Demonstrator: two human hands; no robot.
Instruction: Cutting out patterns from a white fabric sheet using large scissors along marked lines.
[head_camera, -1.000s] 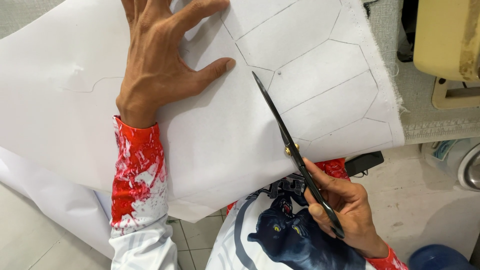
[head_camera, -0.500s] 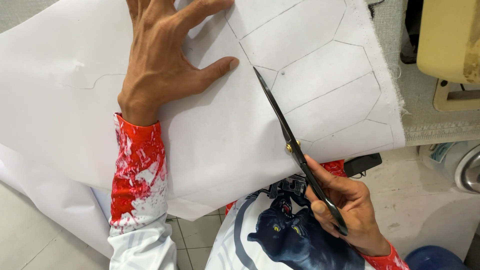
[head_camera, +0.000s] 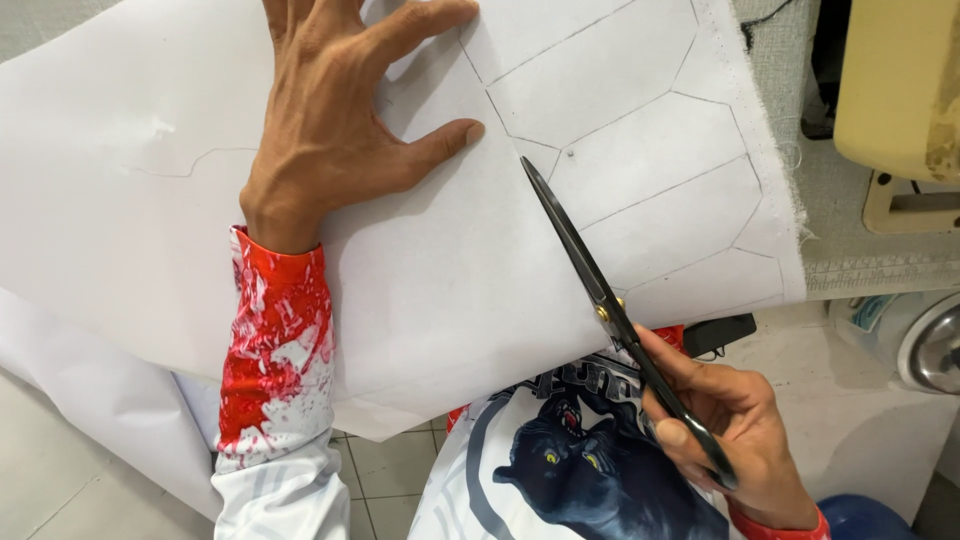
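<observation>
Grey table (head_camera: 880, 262): white fabric sheet (head_camera: 450, 290) w/ drawn lines, overhanging edge.

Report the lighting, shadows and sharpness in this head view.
Head view: soft, even daylight; the left hand casts a faint shadow on the white fabric; no glare on the black scissors in the right hand; focus crisp throughout, no motion blur visible.

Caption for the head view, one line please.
Left hand pins white fabric marked with drawn panel outlines while right hand cuts it with black scissors.

free: fabric (head_camera: 640, 190) rt of scissors (head_camera: 590, 270) | blocked: lt hand (head_camera: 340, 130) — sewing machine (head_camera: 900, 90) far rt
</observation>
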